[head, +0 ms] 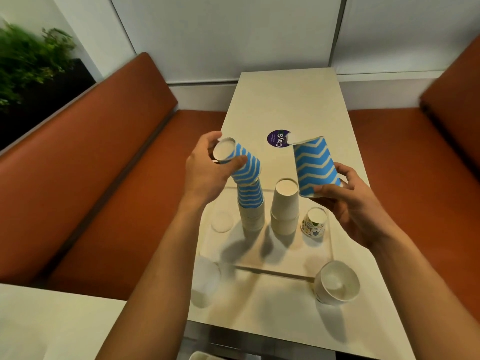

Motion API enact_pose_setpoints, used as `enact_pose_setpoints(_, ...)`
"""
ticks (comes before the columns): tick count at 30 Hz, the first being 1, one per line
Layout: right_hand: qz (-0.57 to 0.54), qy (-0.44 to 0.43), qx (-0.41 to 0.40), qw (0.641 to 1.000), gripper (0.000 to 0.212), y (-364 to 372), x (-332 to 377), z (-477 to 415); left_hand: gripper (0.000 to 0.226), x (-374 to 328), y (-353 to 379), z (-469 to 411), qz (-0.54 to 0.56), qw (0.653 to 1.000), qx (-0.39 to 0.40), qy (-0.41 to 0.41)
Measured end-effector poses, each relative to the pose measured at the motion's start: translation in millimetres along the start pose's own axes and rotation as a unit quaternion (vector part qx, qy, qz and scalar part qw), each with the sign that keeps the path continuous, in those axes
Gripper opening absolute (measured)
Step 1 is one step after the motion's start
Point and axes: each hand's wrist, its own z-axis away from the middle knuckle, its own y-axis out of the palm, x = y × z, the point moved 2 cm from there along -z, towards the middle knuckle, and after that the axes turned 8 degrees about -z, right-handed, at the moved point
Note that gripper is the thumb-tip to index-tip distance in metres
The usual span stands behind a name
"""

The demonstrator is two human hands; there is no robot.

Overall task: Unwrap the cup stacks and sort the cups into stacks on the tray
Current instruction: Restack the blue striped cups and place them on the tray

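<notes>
Blue zigzag cup [241, 165]: gripped by the left hand [205, 175], tilted onto the zigzag stack [250, 203] on the clear tray [330, 245], apparently for nesting. Zigzag supply stack [315, 165]: gripped by the right hand [350, 201], held ready above the worktop [291, 100].

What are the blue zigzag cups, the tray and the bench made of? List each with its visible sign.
Blue zigzag cups: likely paper, matte print, white recessed base.
Tray: clear plastic or acrylic, glossy; the table shows through.
Bench: probably leather or vinyl, smooth orange-brown with soft sheen.
</notes>
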Motion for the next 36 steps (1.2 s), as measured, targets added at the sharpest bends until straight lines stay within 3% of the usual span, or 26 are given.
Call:
enact_pose_setpoints(8,0.077,-0.009,0.03,0.997,0.069,-4,0,0,0.06,3,30,3,-0.141,0.987,0.065,0.038)
enact_pose_setpoints(13,0.105,-0.027,0.033,0.994,0.072,5,5,-1,0.065,21,47,7,-0.167,0.979,0.119,0.013)
enact_pose_setpoints(17,0.188,-0.046,0.023,0.981,0.078,15,11,-7,0.068,29,55,8,-0.179,0.974,0.138,-0.003)
enact_pose_setpoints(21,0.264,-0.072,0.019,0.962,0.061,30,13,-14,0.073,25,47,7,-0.131,0.98,0.148,-0.011)
enact_pose_setpoints(26,0.318,-0.089,0.044,0.943,0.059,50,11,-25,0.032,-4,21,9,0.08,0.995,0.052,-0.019)
enact_pose_setpoints(29,0.362,-0.101,0.06,0.925,0.066,65,9,-38,0.028,-24,7,12,0.187,0.98,0.071,-0.016)
enact_pose_setpoints(36,0.468,-0.103,0.081,0.874,0.083,95,-5,-72,0.033,-6,13,0,0.151,0.987,0.047,-0.035)
